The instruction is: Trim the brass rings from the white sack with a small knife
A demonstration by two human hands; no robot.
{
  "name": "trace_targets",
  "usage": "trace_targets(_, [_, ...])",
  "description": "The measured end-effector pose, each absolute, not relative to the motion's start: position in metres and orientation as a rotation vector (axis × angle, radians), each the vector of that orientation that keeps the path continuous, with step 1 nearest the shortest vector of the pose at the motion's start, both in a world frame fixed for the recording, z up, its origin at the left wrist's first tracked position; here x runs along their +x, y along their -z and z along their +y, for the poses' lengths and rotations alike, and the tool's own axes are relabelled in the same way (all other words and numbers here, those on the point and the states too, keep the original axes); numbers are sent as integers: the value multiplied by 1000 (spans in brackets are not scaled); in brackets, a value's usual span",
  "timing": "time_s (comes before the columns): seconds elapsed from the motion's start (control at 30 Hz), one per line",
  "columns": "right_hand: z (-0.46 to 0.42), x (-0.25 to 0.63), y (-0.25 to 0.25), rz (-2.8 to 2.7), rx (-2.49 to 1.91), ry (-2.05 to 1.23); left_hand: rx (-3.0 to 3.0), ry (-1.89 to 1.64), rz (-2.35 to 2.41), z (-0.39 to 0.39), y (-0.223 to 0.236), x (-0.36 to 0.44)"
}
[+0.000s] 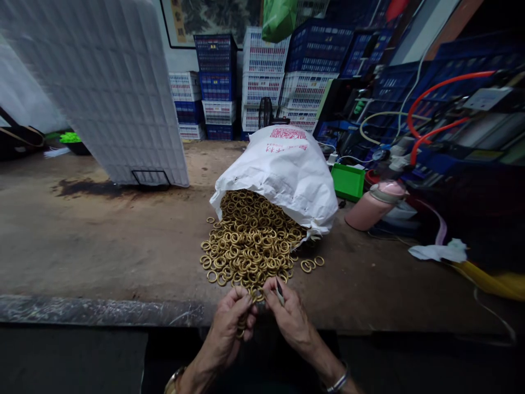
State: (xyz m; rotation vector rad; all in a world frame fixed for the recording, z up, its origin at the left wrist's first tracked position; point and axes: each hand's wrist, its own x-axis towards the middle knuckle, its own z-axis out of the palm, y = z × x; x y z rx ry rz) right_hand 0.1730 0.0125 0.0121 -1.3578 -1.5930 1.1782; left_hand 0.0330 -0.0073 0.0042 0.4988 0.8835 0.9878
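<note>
A heap of brass-coloured rings spills from the mouth of a white woven sack lying on the workbench. At the heap's near edge, my left hand is closed around several of these rings, some showing below its fingers. Close beside it, my right hand is closed on a small pointed tool with a dark tip; its exact kind is unclear. Its fingertips are at a ring between the two hands, and I cannot tell whether they grip it.
A tall white ribbed panel stands at the left on the bench. Right of the sack are a green tray, a pink bottle and red hoses. Stacked crates line the back. Several loose rings lie right of the heap.
</note>
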Motion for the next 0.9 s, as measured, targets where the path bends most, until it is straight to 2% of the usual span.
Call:
trace_targets(0.27, [17,176,-11,-1585,-1342,-1369,623,-988,944,-4,-2,30])
trace_targets(0.63, [17,168,-16,-1628,-1444,-1272,608,-842,892,-6,-10,30])
trace_targets(0.9, [15,167,-14,-1616,-1336,-1374,220,-825,822,-4,-3,30])
